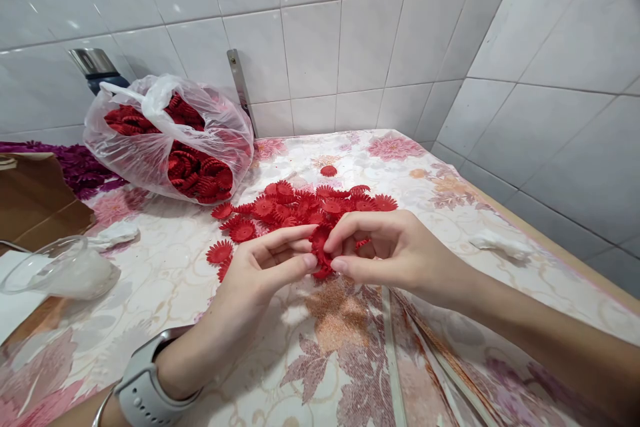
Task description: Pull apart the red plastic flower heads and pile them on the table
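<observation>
Pinched between the fingertips of the left hand (pixel 273 267) and right hand (pixel 395 247), the red, fringe-edged flower piece (pixel 321 255) could tear or bend under uneven pulling, or slip among the similar red, serrated-edged discs (pixel 290 203) heaped just beyond it on the floral-covered counter (pixel 240 353). A stray left arm could knock the clear cup with whitish contents (pixel 87 275). Counted: two hands, one held piece, one cup, one translucent plastic bag (pixel 127 160); the heap overlaps too much to count.
</observation>
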Action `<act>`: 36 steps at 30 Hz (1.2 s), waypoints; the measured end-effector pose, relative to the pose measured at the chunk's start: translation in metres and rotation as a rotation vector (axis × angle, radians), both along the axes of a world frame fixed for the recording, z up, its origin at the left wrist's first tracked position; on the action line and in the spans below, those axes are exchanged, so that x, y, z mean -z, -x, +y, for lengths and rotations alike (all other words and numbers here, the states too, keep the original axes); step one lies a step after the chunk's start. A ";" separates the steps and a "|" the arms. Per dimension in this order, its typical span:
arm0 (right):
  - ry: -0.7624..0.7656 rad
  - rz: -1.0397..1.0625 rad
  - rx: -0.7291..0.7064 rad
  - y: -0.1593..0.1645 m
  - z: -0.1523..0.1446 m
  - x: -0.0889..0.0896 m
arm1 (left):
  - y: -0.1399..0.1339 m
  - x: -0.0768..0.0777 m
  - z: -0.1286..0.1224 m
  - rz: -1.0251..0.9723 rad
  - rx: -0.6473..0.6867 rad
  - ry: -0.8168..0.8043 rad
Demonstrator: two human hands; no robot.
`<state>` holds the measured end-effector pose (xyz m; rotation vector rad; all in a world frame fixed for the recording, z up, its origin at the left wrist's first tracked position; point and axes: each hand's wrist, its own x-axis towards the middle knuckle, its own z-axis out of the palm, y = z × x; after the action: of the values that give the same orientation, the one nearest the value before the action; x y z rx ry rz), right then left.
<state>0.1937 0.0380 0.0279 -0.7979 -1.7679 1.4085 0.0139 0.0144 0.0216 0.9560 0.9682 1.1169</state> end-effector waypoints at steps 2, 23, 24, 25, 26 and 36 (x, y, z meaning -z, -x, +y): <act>0.011 0.002 -0.015 -0.001 0.000 0.000 | 0.000 0.000 0.000 0.010 0.003 -0.001; -0.136 -0.058 -0.040 -0.002 0.002 0.002 | -0.002 -0.003 -0.001 0.010 -0.026 0.080; -0.119 -0.046 -0.045 -0.002 0.003 0.002 | -0.002 -0.003 -0.001 0.008 -0.021 0.078; -0.099 -0.038 -0.050 -0.002 0.003 0.003 | -0.002 -0.003 -0.001 0.006 -0.015 0.075; -0.081 -0.028 -0.054 -0.002 0.003 0.003 | -0.002 -0.003 -0.001 0.004 -0.012 0.072; -0.099 -0.086 0.007 0.002 -0.002 0.002 | -0.003 -0.001 -0.002 0.036 0.028 0.046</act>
<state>0.1915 0.0360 0.0261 -0.8217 -1.8833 1.2884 0.0168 0.0120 0.0222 0.9526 1.0028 1.0529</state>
